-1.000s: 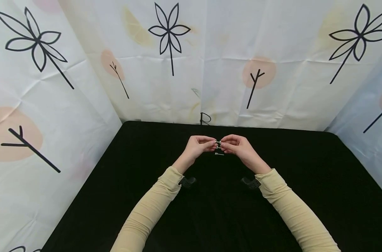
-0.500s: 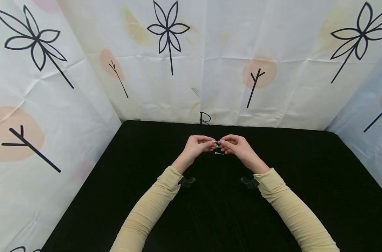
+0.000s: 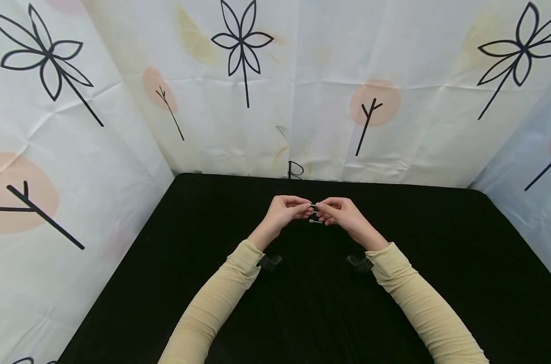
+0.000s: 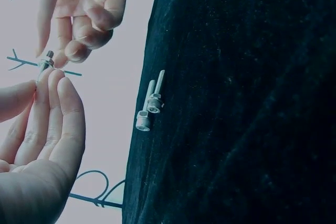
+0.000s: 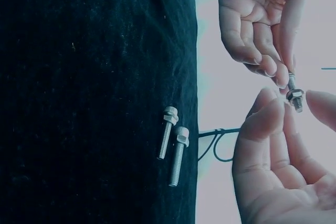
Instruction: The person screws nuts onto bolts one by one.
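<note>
My left hand pinches one end of a bolt between thumb and fingers and holds it up above the table. A hex nut sits on the bolt's thread, with the thread's tip sticking out past it. My right hand is around the nut, its index fingertip close against it. The right thumb stands slightly apart from the nut in the right wrist view. Two more bolts lie side by side on the black cloth, a nearer one and a farther one, each with a nut near its head.
A black cloth covers the table. Pale curtains with printed leaves and trees stand behind the table's far edge and at both sides. Dark wrist cameras hang from both wrists.
My right fingers have moved slightly left and now cover more of the nut end of the bolt in the head view. The left hand has hardly moved; the two bolts still lie there.
</note>
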Motion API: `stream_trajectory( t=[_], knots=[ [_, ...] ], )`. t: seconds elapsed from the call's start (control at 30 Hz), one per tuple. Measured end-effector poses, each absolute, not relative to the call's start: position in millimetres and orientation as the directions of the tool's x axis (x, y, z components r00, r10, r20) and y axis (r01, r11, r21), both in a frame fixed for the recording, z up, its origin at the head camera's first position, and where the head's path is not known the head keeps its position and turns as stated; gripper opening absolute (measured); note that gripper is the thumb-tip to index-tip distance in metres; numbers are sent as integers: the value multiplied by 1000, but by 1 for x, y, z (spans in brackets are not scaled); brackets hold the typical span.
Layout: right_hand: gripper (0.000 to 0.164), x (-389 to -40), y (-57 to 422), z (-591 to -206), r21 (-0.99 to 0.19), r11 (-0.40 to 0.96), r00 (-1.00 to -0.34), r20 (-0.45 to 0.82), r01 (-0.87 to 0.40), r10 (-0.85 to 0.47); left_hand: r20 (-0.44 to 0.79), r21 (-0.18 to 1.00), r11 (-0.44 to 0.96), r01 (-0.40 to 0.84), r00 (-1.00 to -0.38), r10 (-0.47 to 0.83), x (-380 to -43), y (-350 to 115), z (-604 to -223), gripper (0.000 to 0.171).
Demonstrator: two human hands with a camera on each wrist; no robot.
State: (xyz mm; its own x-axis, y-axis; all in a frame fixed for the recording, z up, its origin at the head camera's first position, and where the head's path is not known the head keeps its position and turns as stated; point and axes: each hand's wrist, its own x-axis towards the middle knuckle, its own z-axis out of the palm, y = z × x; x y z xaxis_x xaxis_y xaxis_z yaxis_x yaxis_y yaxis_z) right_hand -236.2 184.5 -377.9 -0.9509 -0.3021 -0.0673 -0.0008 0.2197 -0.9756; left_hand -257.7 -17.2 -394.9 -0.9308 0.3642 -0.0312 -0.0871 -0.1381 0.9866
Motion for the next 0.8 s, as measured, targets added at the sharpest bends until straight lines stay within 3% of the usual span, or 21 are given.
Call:
stream_trajectory(
  t=[0.23, 0.53, 0.8],
  knots=[
    [26, -235, 185, -380, -986, 149, -954, 24, -72, -298, -26, 984, -153, -89, -928, 372, -257, -19, -397, 23],
    [33, -236, 184, -378, -987, 161, -950, -33, -18, -309, -11, 987, -148, -69, -932, 361, -257, -17, -393, 21],
    [26, -238, 186, -382, -989, 125, -952, 42, -83, -303, -18, 986, -147, -78, -928, 371, -257, -16, -393, 24]
  ],
)
